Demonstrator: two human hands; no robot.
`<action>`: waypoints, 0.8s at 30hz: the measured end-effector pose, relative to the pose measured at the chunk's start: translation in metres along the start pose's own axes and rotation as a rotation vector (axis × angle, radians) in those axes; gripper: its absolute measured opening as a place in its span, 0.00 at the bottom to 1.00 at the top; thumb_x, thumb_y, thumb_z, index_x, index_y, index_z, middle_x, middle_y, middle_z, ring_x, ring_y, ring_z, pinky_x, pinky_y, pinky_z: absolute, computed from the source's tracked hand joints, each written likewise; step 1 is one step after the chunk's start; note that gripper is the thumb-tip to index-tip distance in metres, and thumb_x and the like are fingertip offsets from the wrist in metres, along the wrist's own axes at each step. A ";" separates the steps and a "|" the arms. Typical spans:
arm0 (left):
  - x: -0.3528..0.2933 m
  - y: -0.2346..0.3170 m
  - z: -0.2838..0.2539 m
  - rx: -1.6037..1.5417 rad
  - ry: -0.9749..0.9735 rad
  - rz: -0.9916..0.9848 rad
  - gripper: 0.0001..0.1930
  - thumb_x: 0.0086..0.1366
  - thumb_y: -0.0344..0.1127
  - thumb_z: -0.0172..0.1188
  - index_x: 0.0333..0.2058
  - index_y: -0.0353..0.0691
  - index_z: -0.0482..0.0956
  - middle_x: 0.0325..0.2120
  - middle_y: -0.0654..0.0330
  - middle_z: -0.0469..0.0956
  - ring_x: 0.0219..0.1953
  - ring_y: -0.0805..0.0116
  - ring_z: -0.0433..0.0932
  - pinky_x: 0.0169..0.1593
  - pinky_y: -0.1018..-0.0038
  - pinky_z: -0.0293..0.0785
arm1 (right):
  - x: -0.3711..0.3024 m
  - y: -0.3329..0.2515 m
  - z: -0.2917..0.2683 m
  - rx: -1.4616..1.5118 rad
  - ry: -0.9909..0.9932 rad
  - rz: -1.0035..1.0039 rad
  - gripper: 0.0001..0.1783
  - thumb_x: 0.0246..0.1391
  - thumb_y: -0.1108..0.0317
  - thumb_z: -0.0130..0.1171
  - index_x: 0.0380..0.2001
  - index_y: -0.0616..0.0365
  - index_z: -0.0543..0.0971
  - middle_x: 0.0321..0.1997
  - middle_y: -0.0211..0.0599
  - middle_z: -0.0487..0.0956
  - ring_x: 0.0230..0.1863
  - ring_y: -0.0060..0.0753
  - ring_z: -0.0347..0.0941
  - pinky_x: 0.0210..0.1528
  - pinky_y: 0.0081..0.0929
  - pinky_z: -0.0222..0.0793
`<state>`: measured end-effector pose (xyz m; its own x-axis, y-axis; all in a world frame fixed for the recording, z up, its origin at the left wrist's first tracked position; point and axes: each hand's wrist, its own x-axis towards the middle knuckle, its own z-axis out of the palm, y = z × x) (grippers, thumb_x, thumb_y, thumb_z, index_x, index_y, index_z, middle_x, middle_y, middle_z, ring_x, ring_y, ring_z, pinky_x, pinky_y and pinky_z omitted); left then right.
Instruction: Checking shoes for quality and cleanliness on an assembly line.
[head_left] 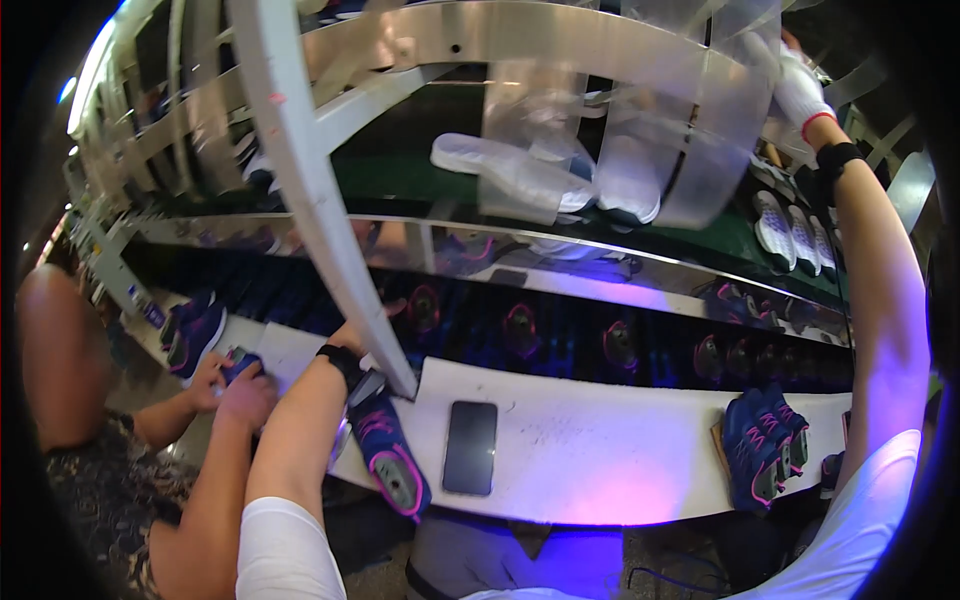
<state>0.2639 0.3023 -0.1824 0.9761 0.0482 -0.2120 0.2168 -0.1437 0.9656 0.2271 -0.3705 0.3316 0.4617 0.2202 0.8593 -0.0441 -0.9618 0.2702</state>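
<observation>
Navy shoe (388, 450), its upper fabric-like with a pink-rimmed oval opening around a smooth grey insert, lies at the near edge of the white tabletop (570, 430), left of a flat, glossy phone (470, 448). The left hand (347, 337) is partly hidden by a painted post (310, 180); the white-gloved right hand (800, 88) is raised beside translucent plastic strips (728, 130) (I cannot tell whether either grasps anything).

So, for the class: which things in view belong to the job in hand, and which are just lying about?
Likely part of the job:
white soles on the green surface
navy-and-pink shoes on the white worktop
pink-edged pieces on the dark track

Apparently just lying about:
dark phone, face up on the worktop
</observation>
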 end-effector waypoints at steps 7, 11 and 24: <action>0.067 -0.028 0.033 0.075 -0.341 0.148 0.38 0.59 0.46 0.81 0.64 0.40 0.74 0.54 0.59 0.82 0.57 0.63 0.81 0.62 0.63 0.77 | -0.047 -0.127 -0.031 -0.043 -0.027 -0.114 0.20 0.61 0.61 0.65 0.53 0.58 0.81 0.54 0.54 0.81 0.54 0.58 0.80 0.54 0.49 0.78; 0.058 -0.009 0.051 0.540 -0.128 0.156 0.33 0.54 0.42 0.80 0.58 0.40 0.79 0.49 0.57 0.84 0.51 0.61 0.84 0.55 0.61 0.80 | -0.119 -0.260 -0.011 0.642 -0.275 -0.050 0.19 0.60 0.57 0.67 0.52 0.53 0.85 0.48 0.51 0.85 0.52 0.54 0.81 0.57 0.47 0.77; -0.204 0.068 -0.041 -0.665 0.068 0.111 0.18 0.71 0.35 0.67 0.56 0.35 0.79 0.46 0.57 0.85 0.45 0.66 0.86 0.49 0.65 0.84 | -0.196 -0.163 0.017 0.625 -0.366 0.359 0.13 0.67 0.63 0.64 0.48 0.59 0.79 0.31 0.40 0.81 0.30 0.35 0.74 0.36 0.34 0.71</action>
<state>0.0787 0.3233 -0.0669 0.9840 0.1340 -0.1171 0.0376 0.4865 0.8729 0.1590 -0.2599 0.1118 0.7790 -0.0827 0.6215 0.2088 -0.9005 -0.3814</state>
